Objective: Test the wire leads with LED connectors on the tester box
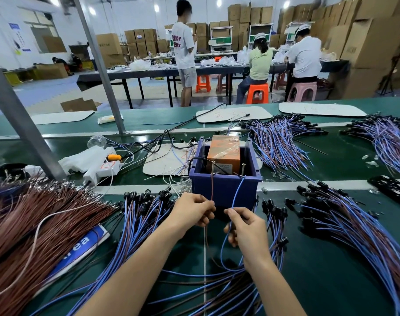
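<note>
Pinching the brown lead (212, 185) in our left hand (191, 212) and the blue lead (236, 190) in our right hand (245, 224), we see both run upward to the tester box (224, 151), mid-frame.

Brn/blu leads (212, 185) – tips at tester box (224, 153).

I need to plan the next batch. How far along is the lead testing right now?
In hand: the left hand pinches a brown wire and the right hand a blue wire, their ends up at the two posts on the tester box. Done: nothing marks any bundle as tested, so I cannot tell. Left: probably plenty, judging by the large left bundle and right bundle of leads.
</note>
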Available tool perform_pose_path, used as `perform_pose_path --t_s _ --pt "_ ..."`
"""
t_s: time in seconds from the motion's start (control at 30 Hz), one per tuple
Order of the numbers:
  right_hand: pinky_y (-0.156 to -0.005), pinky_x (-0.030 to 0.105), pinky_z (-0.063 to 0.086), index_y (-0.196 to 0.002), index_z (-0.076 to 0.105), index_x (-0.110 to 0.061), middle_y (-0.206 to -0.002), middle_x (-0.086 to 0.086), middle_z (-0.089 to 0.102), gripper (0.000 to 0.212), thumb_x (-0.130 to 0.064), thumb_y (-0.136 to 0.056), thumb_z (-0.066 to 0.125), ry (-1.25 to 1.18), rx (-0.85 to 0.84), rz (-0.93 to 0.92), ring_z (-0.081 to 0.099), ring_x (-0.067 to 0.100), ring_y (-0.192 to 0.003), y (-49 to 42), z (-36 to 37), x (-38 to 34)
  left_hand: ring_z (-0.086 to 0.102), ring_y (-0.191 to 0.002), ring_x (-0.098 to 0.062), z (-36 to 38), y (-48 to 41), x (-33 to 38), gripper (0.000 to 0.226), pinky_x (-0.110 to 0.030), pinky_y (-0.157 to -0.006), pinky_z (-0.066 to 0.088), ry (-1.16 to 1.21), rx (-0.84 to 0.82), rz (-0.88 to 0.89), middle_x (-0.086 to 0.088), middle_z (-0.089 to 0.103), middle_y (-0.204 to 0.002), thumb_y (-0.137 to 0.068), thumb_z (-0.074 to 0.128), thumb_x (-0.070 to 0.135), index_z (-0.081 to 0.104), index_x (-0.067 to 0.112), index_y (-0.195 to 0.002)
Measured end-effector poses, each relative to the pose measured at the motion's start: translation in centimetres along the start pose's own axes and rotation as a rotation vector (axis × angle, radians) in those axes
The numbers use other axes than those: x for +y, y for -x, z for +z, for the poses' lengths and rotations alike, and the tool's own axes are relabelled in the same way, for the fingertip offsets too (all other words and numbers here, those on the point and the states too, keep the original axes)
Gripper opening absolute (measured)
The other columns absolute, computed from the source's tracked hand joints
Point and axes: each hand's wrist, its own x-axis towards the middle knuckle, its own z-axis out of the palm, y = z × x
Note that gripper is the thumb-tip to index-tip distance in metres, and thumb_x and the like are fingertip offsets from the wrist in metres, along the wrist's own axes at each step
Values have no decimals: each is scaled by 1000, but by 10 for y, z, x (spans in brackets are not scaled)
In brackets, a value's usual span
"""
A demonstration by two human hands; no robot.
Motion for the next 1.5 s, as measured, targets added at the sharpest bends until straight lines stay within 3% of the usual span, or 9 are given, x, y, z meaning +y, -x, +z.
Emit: perform_pose_path --t_s 0.83,1.03,1.13,1.23,1.37,1.43,1.5 --pt "-37 19 32 -81 74 -17 -50 4 56 16 -15 -92 63 6 42 -16 44 12 -39 1 1 -3 53 -41 -7 2 -9 17 13 -15 -44 46 79 6 30 -10 62 -67 -94 52 5 62 -1 -89" --pt "-40 20 35 -82 75 -20 -54 2 58 18 -18 -94 61 30 -37 12 49 12 -46 8 -1 -7 46 -45 -7 4 -4 14 23 -18 -49 41 39 -83 63 -5 60 -67 -92 60 16 68 -5 -95" --pt "-41 19 36 -83 75 -22 -54 -2 54 20 -21 -95 59 100 -172 6 49 7 -47 16 0 -10 39 -45 -7 3 6 13 22 -16 -49 35 44 -212 112 -2 53 -62 -90 64 19 71 -1 -94" --pt "-45 15 35 -82 74 -22 -61 -6 58 13 -27 -91 65 224 -321 -23 45 2 -46 25 -7 -13 34 -44 -7 -3 19 17 12 -14 -44 29 155 -178 192 1 48 -59 -89 63 11 72 4 -84" --pt "-65 17 44 -73 65 -30 -78 -6 62 15 -26 -87 70 729 -532 -96 54 2 -68 33 -26 -18 41 -50 -9 -31 47 31 17 -15 -47 31 456 -81 307 -2 56 -62 -71 68 23 76 8 -75" --pt "-60 19 45 -70 61 -30 -71 -5 62 22 -22 -89 67 851 -533 -64 55 5 -57 33 -40 -23 47 -53 -8 -49 64 33 20 -13 -48 38 504 -52 377 -3 60 -64 -67 68 26 77 9 -73" --pt "-58 19 46 -70 64 -25 -66 -3 62 19 -18 -88 67 937 -398 -94 56 7 -54 31 -56 -29 52 -54 -9 -67 78 26 17 -14 -48 43 513 1 422 -4 64 -67 -70 65 22 77 9 -72"
